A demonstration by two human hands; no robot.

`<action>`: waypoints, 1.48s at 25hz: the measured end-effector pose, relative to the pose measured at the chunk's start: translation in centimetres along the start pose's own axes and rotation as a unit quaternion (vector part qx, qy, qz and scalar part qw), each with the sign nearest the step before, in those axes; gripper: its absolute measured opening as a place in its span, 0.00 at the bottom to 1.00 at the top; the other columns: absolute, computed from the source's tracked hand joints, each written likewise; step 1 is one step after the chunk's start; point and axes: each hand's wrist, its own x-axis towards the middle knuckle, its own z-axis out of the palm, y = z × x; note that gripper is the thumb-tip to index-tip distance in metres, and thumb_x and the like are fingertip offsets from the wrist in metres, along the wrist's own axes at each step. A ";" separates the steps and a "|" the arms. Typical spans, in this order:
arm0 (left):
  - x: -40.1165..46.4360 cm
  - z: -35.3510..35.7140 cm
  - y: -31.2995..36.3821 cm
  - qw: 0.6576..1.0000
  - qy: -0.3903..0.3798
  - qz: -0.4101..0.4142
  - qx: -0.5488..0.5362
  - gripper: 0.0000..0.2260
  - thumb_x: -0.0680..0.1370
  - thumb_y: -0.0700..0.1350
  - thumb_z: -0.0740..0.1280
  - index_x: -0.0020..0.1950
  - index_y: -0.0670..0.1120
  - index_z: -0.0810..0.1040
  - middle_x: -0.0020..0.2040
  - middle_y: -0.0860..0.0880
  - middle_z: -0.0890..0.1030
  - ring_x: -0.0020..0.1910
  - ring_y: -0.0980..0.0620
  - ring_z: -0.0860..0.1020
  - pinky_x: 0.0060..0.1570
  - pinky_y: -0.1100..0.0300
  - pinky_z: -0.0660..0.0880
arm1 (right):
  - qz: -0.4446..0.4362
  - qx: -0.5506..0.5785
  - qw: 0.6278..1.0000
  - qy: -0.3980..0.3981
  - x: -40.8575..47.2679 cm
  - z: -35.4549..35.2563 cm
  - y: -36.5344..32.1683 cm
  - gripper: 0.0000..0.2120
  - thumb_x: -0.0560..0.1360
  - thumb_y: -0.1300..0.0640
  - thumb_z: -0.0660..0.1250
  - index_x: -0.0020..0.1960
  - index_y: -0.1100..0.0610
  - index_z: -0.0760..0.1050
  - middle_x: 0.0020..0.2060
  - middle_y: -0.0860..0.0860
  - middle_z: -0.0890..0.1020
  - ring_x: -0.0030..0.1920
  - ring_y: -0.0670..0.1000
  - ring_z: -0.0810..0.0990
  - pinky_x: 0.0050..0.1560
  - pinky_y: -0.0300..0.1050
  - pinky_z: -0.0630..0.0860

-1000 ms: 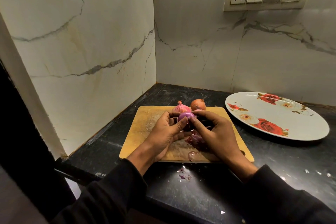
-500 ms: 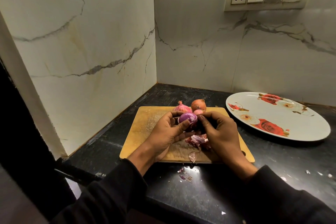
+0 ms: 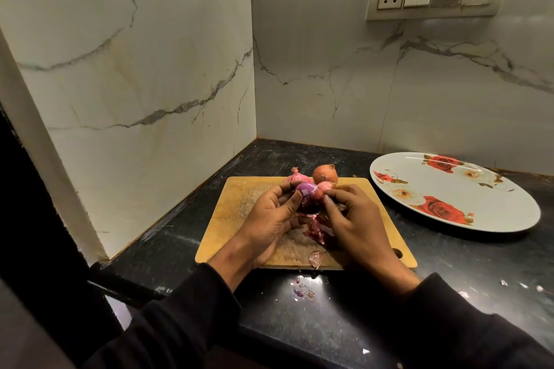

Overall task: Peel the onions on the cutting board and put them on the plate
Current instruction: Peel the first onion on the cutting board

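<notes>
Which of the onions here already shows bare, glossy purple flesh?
The purple onion held in the left hand over the cutting board. The pink onion and orange-brown onion behind it still wear dry skins.

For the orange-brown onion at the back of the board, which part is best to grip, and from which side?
Grip the orange-brown onion around its round middle, coming from above. Its top is free; another onion crowds its left, and the hands work just in front.

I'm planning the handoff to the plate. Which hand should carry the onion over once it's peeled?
Probably the right hand: the plate lies on its side. But the left hand grips the onion, so it must pass it across.
</notes>
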 end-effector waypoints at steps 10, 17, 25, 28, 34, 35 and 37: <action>0.0 -0.2 -0.1 0.999 0.011 -0.014 0.029 0.17 0.74 0.37 0.70 0.63 0.40 0.75 0.60 0.41 0.81 0.58 0.44 0.83 0.53 0.51 0.83 | -0.043 0.087 0.995 0.015 -0.4 -0.3 -1.0 0.13 0.75 0.56 0.73 0.60 0.51 0.81 0.48 0.40 0.84 0.50 0.37 0.83 0.49 0.31 0.78; -0.2 -0.2 -0.1 0.997 0.018 -0.013 0.073 0.24 0.67 0.38 0.74 0.62 0.41 0.73 0.60 0.42 0.79 0.54 0.47 0.84 0.52 0.51 0.83 | -0.054 0.069 0.996 0.020 -0.6 -0.1 -1.3 0.10 0.77 0.60 0.71 0.55 0.48 0.81 0.39 0.39 0.83 0.42 0.40 0.83 0.40 0.29 0.76; 0.0 -0.5 -0.2 0.997 0.020 -0.013 0.068 0.25 0.67 0.37 0.74 0.62 0.41 0.72 0.61 0.41 0.78 0.54 0.46 0.84 0.50 0.52 0.83 | -0.043 0.087 0.995 0.006 -0.6 -0.3 -1.3 0.13 0.77 0.61 0.70 0.58 0.47 0.78 0.42 0.37 0.83 0.44 0.34 0.82 0.43 0.27 0.75; 0.0 -0.6 -0.3 0.997 0.017 -0.011 0.080 0.24 0.67 0.36 0.74 0.62 0.41 0.72 0.61 0.41 0.78 0.55 0.45 0.84 0.51 0.51 0.83 | -0.035 0.089 0.995 0.011 -0.7 -0.3 -1.6 0.12 0.77 0.60 0.70 0.56 0.45 0.78 0.40 0.31 0.79 0.44 0.32 0.81 0.44 0.26 0.76; 0.0 -0.6 -0.3 0.996 0.011 -0.012 0.084 0.25 0.68 0.35 0.74 0.63 0.40 0.72 0.62 0.39 0.79 0.57 0.45 0.83 0.52 0.50 0.83 | -0.021 0.081 0.996 0.025 -0.6 -0.3 -1.4 0.10 0.77 0.59 0.70 0.51 0.43 0.79 0.38 0.37 0.82 0.42 0.37 0.83 0.42 0.32 0.79; 0.0 -0.6 -0.3 0.997 0.013 -0.015 0.078 0.25 0.69 0.35 0.74 0.64 0.39 0.71 0.62 0.40 0.79 0.57 0.45 0.83 0.53 0.49 0.82 | -0.022 0.092 0.995 0.021 -0.7 -0.3 -1.5 0.09 0.77 0.57 0.70 0.52 0.44 0.80 0.40 0.38 0.83 0.43 0.38 0.83 0.42 0.32 0.79; 0.1 -0.6 -0.3 0.997 0.018 -0.020 0.075 0.23 0.72 0.33 0.72 0.65 0.39 0.71 0.60 0.41 0.79 0.55 0.45 0.84 0.54 0.48 0.82 | -0.021 0.101 0.995 0.012 -0.8 -0.4 -1.5 0.08 0.77 0.57 0.70 0.53 0.45 0.81 0.41 0.38 0.84 0.44 0.38 0.83 0.43 0.33 0.79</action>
